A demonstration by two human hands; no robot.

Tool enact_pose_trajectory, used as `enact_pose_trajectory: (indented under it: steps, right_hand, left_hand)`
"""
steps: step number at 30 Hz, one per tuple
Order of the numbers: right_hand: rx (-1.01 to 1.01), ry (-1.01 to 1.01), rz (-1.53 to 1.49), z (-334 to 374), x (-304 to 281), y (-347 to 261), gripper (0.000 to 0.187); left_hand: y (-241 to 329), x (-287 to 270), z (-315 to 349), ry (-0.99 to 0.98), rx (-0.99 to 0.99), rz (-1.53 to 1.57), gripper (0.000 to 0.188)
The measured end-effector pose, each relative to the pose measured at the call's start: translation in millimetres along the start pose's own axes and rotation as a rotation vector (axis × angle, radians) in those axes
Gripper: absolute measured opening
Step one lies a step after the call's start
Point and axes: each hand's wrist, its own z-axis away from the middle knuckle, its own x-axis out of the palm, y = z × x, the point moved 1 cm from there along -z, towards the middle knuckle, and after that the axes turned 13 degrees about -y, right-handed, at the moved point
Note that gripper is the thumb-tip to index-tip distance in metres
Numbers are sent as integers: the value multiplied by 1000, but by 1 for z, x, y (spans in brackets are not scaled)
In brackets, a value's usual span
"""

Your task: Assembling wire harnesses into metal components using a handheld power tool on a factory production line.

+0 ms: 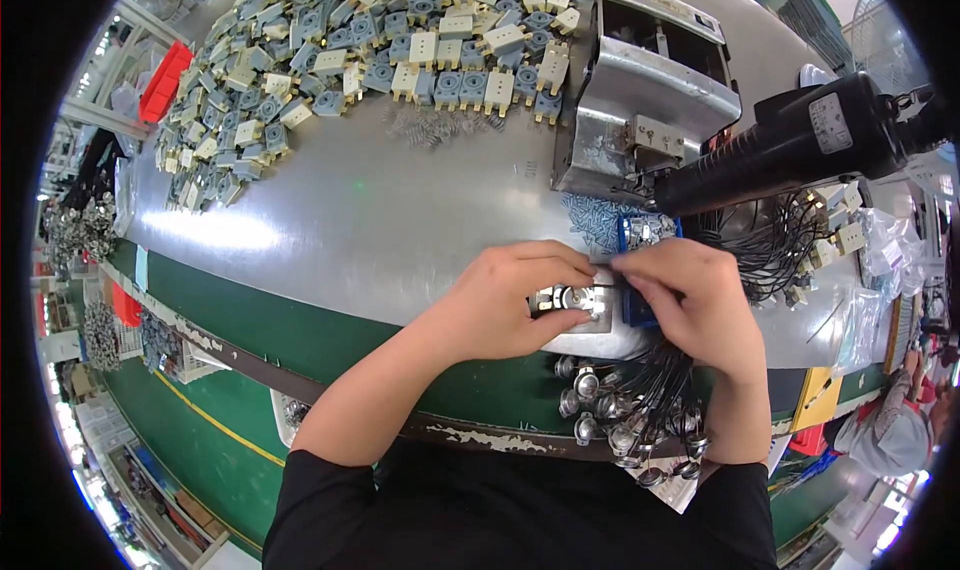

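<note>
My left hand point(512, 300) is closed round a small shiny metal part point(574, 298), thumb on the near side and fingers on the far side. That part lies on a metal plate point(600, 320) near the table's front edge. My right hand point(700, 295) is bent just to its right, fingertips pinched together; what they hold, if anything, is hidden. Beyond the right fingertips sits a blue tray point(622, 232) with metal pieces inside. Small bluish screws point(592, 218) lie loose beside the tray. Round metal parts on black leads point(610, 420) hang over the edge below my hands.
A black power screwdriver point(780, 150) reaches in from the right, in front of a metal stand point(650, 70). Grey and cream switch blocks point(450, 50) are heaped at the back, with loose springs point(435, 125) nearer. Black wires point(760, 255) bunch at the right. Another person point(885, 435) is far right.
</note>
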Motion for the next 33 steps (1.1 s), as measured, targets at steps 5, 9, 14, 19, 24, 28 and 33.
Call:
enact_pose_trajectory:
  steps: [5, 9, 14, 19, 24, 28, 33]
  right_hand:
    - [27, 10, 10, -1, 8, -3, 16]
    - [-9, -21, 23, -5, 17, 1, 15]
    - [-77, -55, 57, -5, 18, 2, 16]
    - [-186, -69, -4, -10, 17, -5, 17]
    - [64, -34, -107, -12, 18, -6, 18]
    - [20, -106, -66, -17, 12, -9, 18]
    - [23, -123, -65, -19, 13, -7, 20]
  left_hand:
    - [3, -2, -2, -4, 9, -34, 34]
    - [0, 2, 1, 19, -10, -43, 35]
    - [4, 2, 0, 60, -2, -51, 35]
    - [-2, 3, 3, 54, 24, -24, 32]
    - [-5, 4, 2, 63, 65, -5, 32]
    - [-1, 3, 1, 65, 38, -11, 32]
    - [-1, 3, 1, 56, -3, -9, 34]
